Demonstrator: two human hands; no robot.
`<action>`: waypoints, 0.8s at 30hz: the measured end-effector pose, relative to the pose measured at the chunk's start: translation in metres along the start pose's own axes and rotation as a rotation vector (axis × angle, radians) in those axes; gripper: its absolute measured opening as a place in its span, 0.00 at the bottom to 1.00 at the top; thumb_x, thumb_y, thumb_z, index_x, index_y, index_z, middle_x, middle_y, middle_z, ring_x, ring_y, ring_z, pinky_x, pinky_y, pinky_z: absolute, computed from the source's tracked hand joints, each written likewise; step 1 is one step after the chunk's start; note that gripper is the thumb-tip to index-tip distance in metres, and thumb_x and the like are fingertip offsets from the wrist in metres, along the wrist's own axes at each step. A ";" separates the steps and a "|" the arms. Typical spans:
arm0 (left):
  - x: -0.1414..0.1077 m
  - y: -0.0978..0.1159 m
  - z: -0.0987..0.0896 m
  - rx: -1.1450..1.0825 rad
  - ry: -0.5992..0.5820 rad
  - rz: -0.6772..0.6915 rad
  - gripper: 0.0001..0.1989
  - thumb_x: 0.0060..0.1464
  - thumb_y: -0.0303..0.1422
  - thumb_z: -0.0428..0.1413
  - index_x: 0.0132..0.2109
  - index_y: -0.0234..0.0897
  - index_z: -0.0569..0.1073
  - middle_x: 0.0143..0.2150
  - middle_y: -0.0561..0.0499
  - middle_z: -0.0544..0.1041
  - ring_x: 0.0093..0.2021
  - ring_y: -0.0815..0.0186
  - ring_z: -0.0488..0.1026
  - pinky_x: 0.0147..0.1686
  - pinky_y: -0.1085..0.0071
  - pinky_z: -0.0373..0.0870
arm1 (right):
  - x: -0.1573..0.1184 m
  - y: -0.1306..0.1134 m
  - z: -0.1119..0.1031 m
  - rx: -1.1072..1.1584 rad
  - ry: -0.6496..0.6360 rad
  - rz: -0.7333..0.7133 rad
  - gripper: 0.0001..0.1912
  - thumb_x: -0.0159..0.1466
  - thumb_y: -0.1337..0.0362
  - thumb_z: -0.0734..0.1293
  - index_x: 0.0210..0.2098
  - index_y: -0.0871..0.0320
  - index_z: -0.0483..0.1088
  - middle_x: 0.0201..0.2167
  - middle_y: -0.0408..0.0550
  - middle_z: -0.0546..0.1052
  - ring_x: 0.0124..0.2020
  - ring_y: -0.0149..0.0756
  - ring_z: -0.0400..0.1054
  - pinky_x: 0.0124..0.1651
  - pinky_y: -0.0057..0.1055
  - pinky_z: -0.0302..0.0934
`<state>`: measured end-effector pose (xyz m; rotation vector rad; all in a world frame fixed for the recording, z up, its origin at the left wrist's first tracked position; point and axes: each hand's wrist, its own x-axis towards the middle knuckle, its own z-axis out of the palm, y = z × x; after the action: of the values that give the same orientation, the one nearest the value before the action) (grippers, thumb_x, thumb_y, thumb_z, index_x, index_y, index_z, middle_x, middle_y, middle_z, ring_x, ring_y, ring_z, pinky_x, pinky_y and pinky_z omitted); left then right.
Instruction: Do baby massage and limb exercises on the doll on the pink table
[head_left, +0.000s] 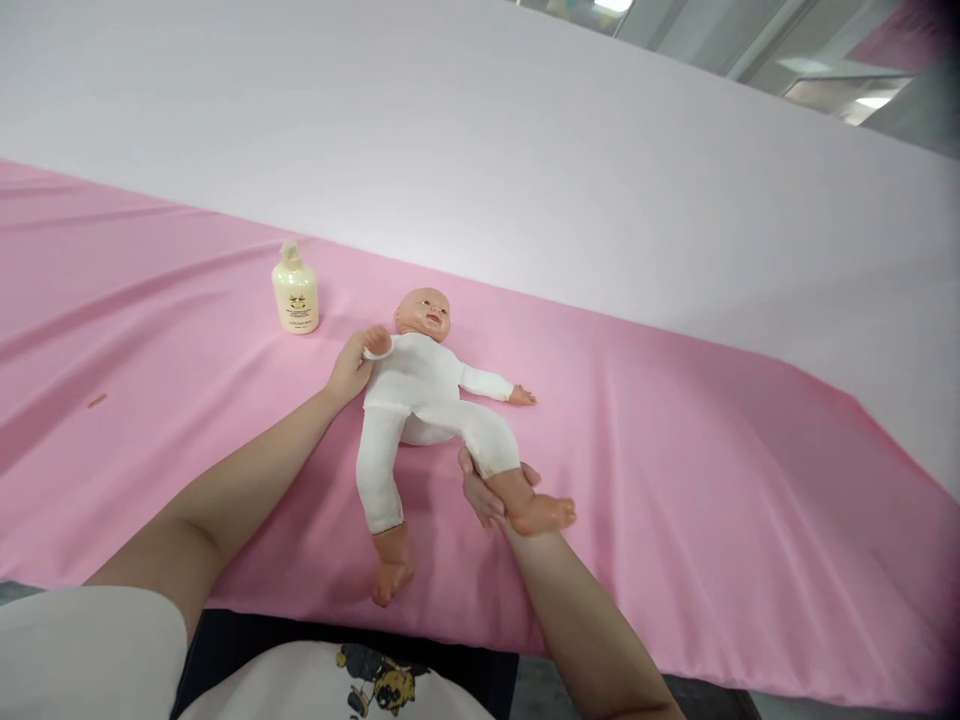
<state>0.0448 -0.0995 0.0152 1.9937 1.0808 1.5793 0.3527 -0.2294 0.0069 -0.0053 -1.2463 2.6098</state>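
Observation:
A baby doll in a white cloth body lies on its back on the pink cloth, head away from me. My left hand is at the doll's arm on the left side, its fingers mostly hidden behind that arm and the torso; it appears to grip there. From underneath, my right hand wraps around the lower part of the doll's leg on the right, which is bent and lifted off the cloth. The doll's other leg stretches toward me, and its other arm lies out to the right.
A cream pump bottle stands upright left of the doll's head. A small brownish piece lies farther left. Pink cloth with folds covers the table up to its front edge; a white wall or panel rises behind.

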 end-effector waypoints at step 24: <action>0.004 -0.002 -0.001 -0.188 0.212 -0.302 0.19 0.57 0.43 0.60 0.50 0.37 0.70 0.49 0.41 0.79 0.51 0.54 0.78 0.56 0.54 0.75 | 0.015 -0.001 0.022 0.061 0.100 0.094 0.54 0.45 0.45 0.81 0.62 0.61 0.61 0.33 0.52 0.83 0.31 0.44 0.80 0.32 0.38 0.74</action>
<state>0.0431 -0.0953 0.0165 1.4887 1.1967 1.6816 0.3357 -0.2424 0.0228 -0.1853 -1.1585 2.6889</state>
